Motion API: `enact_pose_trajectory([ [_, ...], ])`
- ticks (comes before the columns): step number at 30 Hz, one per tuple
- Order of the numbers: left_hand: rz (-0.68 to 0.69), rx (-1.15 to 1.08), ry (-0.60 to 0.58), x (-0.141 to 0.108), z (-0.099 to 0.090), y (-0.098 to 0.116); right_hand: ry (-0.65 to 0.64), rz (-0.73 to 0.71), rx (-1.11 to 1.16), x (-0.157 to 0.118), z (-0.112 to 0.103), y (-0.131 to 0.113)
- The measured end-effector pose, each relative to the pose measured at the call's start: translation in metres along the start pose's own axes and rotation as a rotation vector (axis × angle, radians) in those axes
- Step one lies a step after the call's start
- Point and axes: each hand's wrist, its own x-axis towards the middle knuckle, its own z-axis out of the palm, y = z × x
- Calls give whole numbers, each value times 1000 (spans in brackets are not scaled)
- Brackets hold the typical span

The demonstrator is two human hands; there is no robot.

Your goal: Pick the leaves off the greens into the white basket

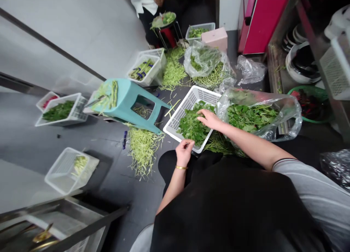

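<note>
A white perforated plastic basket (pixel 179 115) stands on the floor before my knees, with loose leafy green herbs (pixel 191 126) inside. Over the leaves is my right hand (pixel 209 119), fingers loosely stretched and a little apart, with nothing visible held. My left hand (pixel 184 152) is at the basket's near rim, its fingers curled together in a pinch; whatever is between them is too small to make out. Right of the basket lies a clear plastic bag (pixel 290 124) with more leafy greens (pixel 248 117) in it. Long green stems (pixel 218 145) lie on the floor under my right forearm.
A turquoise stool (pixel 123 102) lies left of the basket, with trimmings (pixel 142 150) heaped beside it. White crates of vegetables (pixel 61 111) stand farther left. Another person (pixel 147 4) sits behind a round stool (pixel 164 20). A metal shelf (pixel 276 73) borders the right side.
</note>
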Motion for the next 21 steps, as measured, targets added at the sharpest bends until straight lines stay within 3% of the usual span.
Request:
enact_pose_trajectory([
  [2,58,168,-172,-8,15,2,-90,23,-167,11,-19,11],
  [4,109,494,-441,-13,28,4,-139,-9,-276,3,-41,31],
  [7,133,960,-865,-15,50,8,-106,-2,-334,-34,-78,78],
  [9,179,1081,-997,-13,67,15,-32,172,-423,-62,-102,117],
  [12,296,1054,-996,-6,93,34,27,527,-535,-93,-128,170],
  [15,390,913,-975,0,112,59,-64,655,-524,-105,-146,196],
  [18,467,697,-950,3,118,78,-15,533,-524,-114,-161,190],
  [21,479,486,-859,6,116,90,201,312,-531,-134,-179,163],
])
